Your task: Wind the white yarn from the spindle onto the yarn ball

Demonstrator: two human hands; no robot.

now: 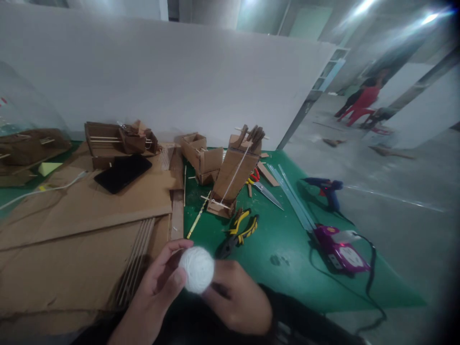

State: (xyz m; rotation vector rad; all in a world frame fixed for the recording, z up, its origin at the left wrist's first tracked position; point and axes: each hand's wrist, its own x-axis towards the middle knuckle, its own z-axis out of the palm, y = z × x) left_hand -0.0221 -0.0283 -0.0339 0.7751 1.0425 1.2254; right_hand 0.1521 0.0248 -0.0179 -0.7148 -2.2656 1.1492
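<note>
A ball of white yarn sits between my hands, low in the middle of the head view. My left hand is closed round its left side, thumb in front and index finger over the top. Against the ball's right side is my right hand, fingers curled; their tips are hidden behind the ball, so I cannot tell what they grip. Just beyond lie pliers with yellow and black handles, and a thin yellow twisted rod. A cardboard model with string along its top stands farther back.
Scissors, clear glue sticks, a blue glue gun and a purple power strip with a cord lie rightward on the green table. Cardboard sheets, a black phone and cardboard boxes occupy the left. A white partition stands behind.
</note>
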